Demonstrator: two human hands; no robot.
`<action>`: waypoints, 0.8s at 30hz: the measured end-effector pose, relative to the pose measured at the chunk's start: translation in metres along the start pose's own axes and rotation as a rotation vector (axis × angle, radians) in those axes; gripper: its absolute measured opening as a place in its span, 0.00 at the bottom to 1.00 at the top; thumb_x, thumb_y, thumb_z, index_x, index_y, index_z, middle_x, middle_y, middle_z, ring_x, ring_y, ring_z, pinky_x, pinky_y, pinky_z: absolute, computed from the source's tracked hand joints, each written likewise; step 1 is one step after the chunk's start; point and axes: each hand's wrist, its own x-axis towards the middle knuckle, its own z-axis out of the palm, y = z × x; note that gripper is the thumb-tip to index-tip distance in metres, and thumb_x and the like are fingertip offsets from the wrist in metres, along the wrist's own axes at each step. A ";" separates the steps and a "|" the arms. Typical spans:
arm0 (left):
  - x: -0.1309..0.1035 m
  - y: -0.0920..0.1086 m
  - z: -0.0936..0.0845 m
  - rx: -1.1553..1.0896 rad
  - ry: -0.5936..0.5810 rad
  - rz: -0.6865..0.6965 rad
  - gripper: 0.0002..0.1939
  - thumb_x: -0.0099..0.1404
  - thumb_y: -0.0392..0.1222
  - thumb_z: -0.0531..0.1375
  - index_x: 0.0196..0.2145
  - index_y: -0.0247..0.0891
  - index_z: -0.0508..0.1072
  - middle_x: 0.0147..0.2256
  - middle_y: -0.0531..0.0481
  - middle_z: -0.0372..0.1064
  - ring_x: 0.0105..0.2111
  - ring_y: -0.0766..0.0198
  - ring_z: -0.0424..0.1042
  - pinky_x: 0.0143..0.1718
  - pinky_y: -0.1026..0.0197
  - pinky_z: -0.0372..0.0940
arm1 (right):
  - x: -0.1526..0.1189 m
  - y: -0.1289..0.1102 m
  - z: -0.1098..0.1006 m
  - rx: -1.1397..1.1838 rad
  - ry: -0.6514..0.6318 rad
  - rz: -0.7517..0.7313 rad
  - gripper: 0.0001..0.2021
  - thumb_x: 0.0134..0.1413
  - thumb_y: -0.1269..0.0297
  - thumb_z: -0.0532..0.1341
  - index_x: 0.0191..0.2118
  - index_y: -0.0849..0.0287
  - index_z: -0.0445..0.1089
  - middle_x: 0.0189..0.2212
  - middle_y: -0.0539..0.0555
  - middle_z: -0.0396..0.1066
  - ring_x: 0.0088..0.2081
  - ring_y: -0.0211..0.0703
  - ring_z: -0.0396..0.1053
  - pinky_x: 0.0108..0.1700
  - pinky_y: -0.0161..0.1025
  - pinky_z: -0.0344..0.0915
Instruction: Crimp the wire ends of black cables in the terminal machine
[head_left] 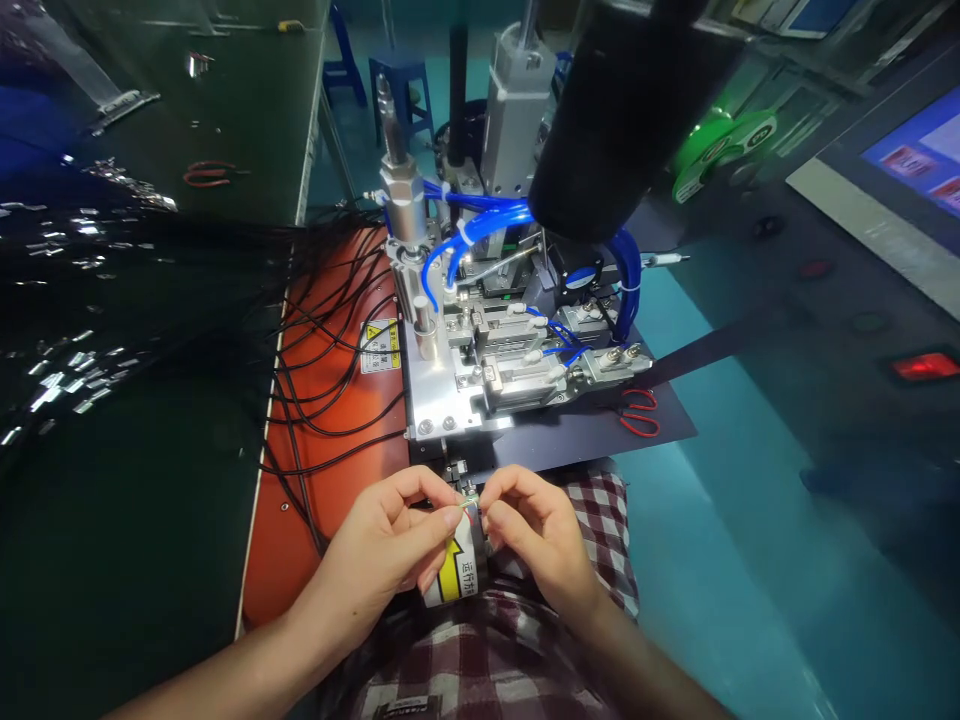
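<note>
My left hand (401,530) is closed, thumb and index finger pinched on a tiny, thin piece. Facing it, my right hand (532,530) is closed too, its fingertips pinched near the same piece, which is too small to name. Just below the fingertips is a white label (465,570) with a yellow arrow and black characters, partly hidden by my left fingers. Directly ahead stands a metal machine (442,390) with small cylinders and blue air tubes (495,215).
Black cables (330,380) spread over the orange surface (277,560) at left. Red-handled scissors (640,412) lie on the dark plate (577,440). A black cylinder (600,120) hangs above the machine. A green reel (720,150) and a screen (926,150) are at right.
</note>
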 end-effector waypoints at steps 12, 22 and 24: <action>0.001 -0.002 -0.003 0.031 -0.046 0.043 0.10 0.59 0.46 0.61 0.31 0.36 0.67 0.12 0.61 0.55 0.14 0.76 0.50 0.17 0.71 0.45 | 0.003 0.002 0.003 0.057 -0.058 0.057 0.10 0.53 0.58 0.61 0.28 0.59 0.65 0.19 0.45 0.58 0.20 0.33 0.55 0.24 0.32 0.55; 0.002 -0.001 -0.005 0.105 -0.094 -0.009 0.10 0.59 0.46 0.61 0.30 0.35 0.70 0.13 0.60 0.55 0.13 0.76 0.51 0.16 0.71 0.44 | 0.017 -0.010 -0.017 -0.270 -0.268 -0.221 0.05 0.57 0.69 0.55 0.29 0.59 0.64 0.26 0.50 0.62 0.28 0.38 0.59 0.32 0.37 0.58; 0.001 -0.001 -0.004 0.099 -0.077 -0.001 0.10 0.59 0.46 0.61 0.29 0.36 0.69 0.12 0.61 0.54 0.13 0.76 0.51 0.15 0.71 0.45 | 0.019 -0.010 -0.019 -0.299 -0.287 -0.246 0.05 0.57 0.69 0.55 0.30 0.58 0.64 0.26 0.50 0.62 0.28 0.39 0.59 0.32 0.37 0.58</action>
